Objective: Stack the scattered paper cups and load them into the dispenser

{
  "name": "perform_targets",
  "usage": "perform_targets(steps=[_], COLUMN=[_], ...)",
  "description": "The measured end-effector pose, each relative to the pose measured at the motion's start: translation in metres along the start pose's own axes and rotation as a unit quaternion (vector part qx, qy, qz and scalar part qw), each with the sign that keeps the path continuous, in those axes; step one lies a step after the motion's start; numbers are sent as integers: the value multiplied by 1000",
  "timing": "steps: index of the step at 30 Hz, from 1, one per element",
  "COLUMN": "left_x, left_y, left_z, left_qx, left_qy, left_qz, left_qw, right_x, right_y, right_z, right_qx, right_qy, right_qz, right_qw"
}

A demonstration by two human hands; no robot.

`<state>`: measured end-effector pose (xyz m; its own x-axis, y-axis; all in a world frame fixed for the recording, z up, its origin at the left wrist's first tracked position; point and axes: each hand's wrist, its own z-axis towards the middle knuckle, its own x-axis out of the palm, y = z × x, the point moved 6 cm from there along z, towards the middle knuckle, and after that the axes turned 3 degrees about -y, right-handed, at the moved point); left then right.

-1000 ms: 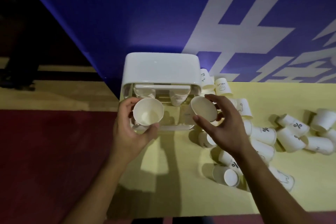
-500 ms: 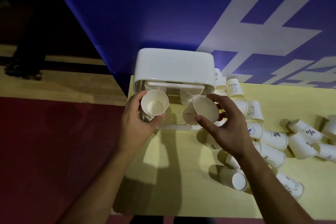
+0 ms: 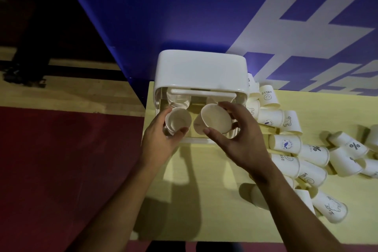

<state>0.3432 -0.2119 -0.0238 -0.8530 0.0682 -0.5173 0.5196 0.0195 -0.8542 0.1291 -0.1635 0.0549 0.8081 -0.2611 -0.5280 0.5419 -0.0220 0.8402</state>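
A white cup dispenser (image 3: 201, 69) stands at the back left of the yellow table (image 3: 214, 200), its clear tubes facing me. My left hand (image 3: 158, 141) grips a white paper cup (image 3: 177, 121), mouth toward me, just under the left tube. My right hand (image 3: 239, 137) holds a second paper cup (image 3: 214, 118) by its rim, tilted, in front of the right tube. Several loose paper cups (image 3: 285, 143) lie scattered on their sides to the right.
A blue wall with white markings (image 3: 204, 6) rises right behind the dispenser. The table's left edge drops to a red floor (image 3: 61, 170). More cups (image 3: 347, 147) lie near the right edge of the view.
Both hands have carried their cups up closer to the dispenser's underside. The view has shifted, so the dispenser appears further right.
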Motion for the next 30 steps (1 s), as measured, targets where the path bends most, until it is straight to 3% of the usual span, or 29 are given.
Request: perform_targets(steps=[6, 8, 13, 19, 30], left_x=[5, 6, -8, -18, -4], left_y=[10, 12, 18, 15, 27], left_z=[3, 1, -9, -6, 8], left_qx=[-43, -57, -15, -55, -14], left_qy=[32, 52, 85, 31, 53], left_qz=[-12, -80, -52, -150, -94], left_qw=[998, 994, 995, 987, 994], right_x=[31, 44, 70, 90, 108], right_y=[16, 17, 5, -7, -33], right_z=[9, 12, 11, 11, 9], right_qx=[-37, -41, -33, -31, 37], right_qy=[-22, -15, 21, 52, 108], right_qz=[0, -10, -44, -93, -73], right_qw=[999, 999, 998, 994, 991])
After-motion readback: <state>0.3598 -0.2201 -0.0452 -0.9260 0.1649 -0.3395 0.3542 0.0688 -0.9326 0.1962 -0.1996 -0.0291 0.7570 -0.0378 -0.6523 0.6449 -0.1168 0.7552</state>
